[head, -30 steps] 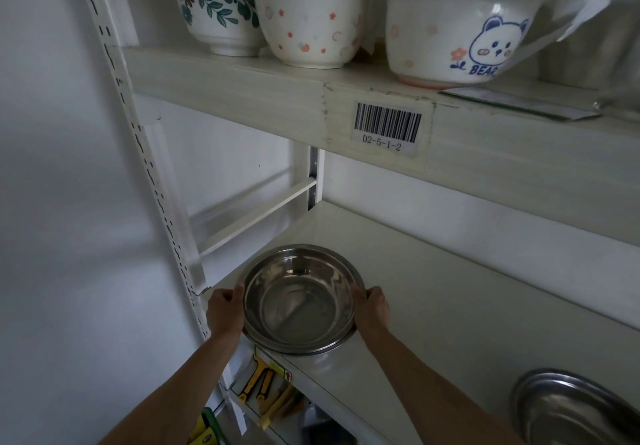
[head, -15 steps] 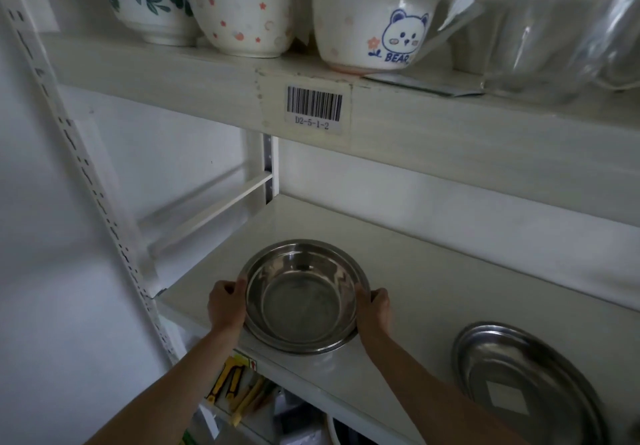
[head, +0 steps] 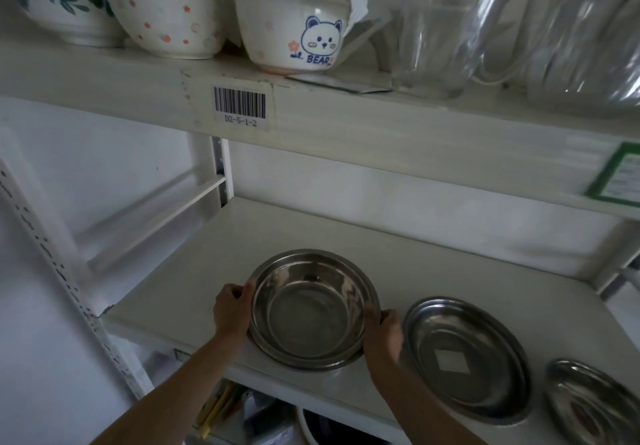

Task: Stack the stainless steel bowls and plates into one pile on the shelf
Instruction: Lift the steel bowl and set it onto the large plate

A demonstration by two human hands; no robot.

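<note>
A round stainless steel bowl [head: 311, 309], seemingly nested bowls with a double rim, rests near the front edge of the white shelf [head: 194, 285]. My left hand [head: 231, 309] grips its left rim and my right hand [head: 384, 332] grips its right rim. To the right lies a shallow steel plate [head: 465, 358] with a square white sticker in its middle. A second steel plate [head: 592, 406] sits at the far right, cut off by the frame edge.
The shelf above [head: 346, 122] hangs low and carries ceramic bowls [head: 294, 32], glass jugs [head: 446, 29] and a barcode label [head: 239, 105]. A perforated white upright [head: 65, 271] stands at the left. Yellow items and a white container show on the level below.
The view has swung right, bringing both plates into sight. Both hands have stayed on the bowl, which sits a little further right along the shelf.
</note>
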